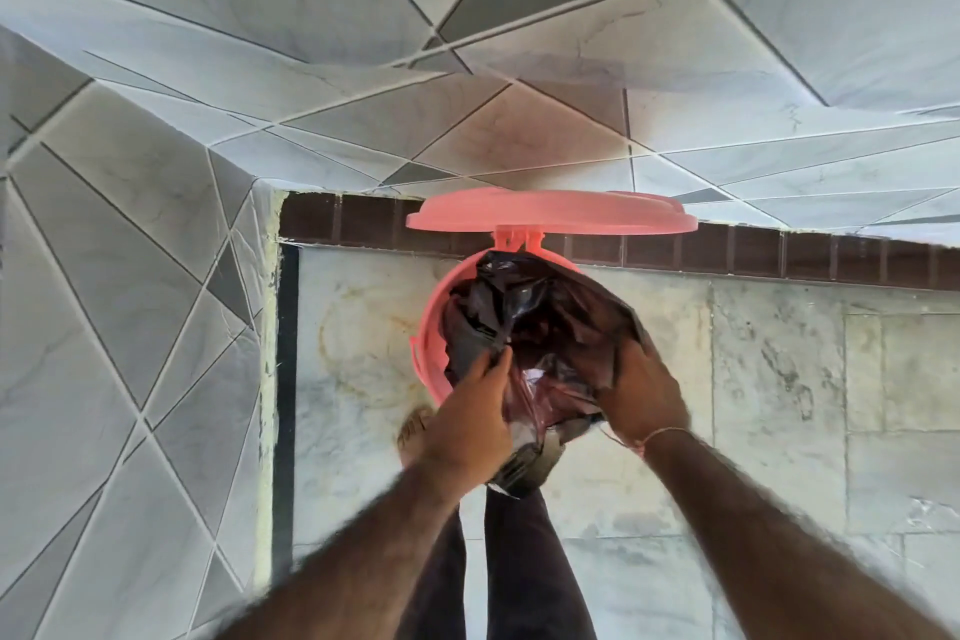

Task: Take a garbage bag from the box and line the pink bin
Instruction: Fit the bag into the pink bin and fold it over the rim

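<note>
Head view, looking straight down: the pink bin [434,327] stands on the marble floor [779,379] against the far tiled wall [467,42], its hinged lid [550,216] flipped up and open. A black garbage bag [540,317] is bunched inside the mouth of the bin, crumpled and only partly spread; its far edge lies up near the hinge, while the left rim is bare pink. No box is in sight.

The left hand [467,411] pinches a fold of the bag at the near-left of the opening, thumb and fingers closed on the plastic. The right hand [644,390] lies over the near-right of the opening, fingers curled down onto the film, apparently gripping it, though the fingertips are hidden in the folds. A bare foot [413,431] sits just left of the bin's base, and something dark at the near foot of the bin may be its pedal, too blurred to be sure.

The step in hand looks like stretching the bag's mouth over the rim. The risks from here: thin film tearing if pulled hard against the hinge; the far edge slipping back inside while the near side is drawn over; the lid dropping onto the hands if it depends on the pedal.
</note>
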Demonstrator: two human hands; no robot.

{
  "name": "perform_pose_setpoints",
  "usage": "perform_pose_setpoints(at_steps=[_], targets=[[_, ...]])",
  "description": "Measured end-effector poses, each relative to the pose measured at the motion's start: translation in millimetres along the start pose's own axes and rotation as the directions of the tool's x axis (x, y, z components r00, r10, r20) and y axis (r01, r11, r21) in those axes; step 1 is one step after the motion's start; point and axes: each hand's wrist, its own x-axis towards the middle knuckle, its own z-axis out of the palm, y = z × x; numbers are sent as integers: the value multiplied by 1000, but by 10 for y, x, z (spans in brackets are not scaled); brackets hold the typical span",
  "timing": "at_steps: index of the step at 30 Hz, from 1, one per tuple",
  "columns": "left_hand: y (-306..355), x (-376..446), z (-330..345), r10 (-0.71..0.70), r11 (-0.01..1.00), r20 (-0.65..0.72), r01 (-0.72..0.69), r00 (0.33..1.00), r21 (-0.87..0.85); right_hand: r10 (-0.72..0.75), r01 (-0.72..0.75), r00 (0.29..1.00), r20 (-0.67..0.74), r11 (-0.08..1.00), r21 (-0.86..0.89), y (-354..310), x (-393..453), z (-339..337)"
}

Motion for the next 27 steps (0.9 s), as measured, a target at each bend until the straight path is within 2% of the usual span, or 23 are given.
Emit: perform_pose_setpoints(at_steps=[2, 4, 8, 12, 15, 18, 24, 27], targets=[[26, 45, 98, -14, 1000, 16, 14, 1000, -16, 76, -76, 997, -14, 997, 31, 173, 50, 23], [-5, 110, 55, -43, 995, -31, 40, 999, -88, 118, -117, 993, -16, 992, 50, 238, 81, 59], [-349, 247, -174, -106, 991, -200, 88, 974, -101, 64, -66, 998, 23, 995, 80, 138, 139, 195], [-700, 126, -260, -247, 966, -326, 258, 913, -9, 29, -39, 997, 75, 989, 143, 43, 118, 294], [-825, -122, -39, -232, 959, -232, 262, 945, 107, 44, -52, 995, 91, 995, 81, 207, 73, 392], [-982, -290, 216, -278, 941, -157, 302, 948, 153, 131, -134, 978, 163, 991, 7, 505, 29, 471], [-1327, -199, 443, -317, 934, -185, 340, 930, 110, 209, -207, 956, 205, 978, -31, 732, 93, 642], [-1490, 18, 441, -328, 932, -206, 351, 922, 91, 182, -186, 957, 225, 982, -3, 758, 200, 735]])
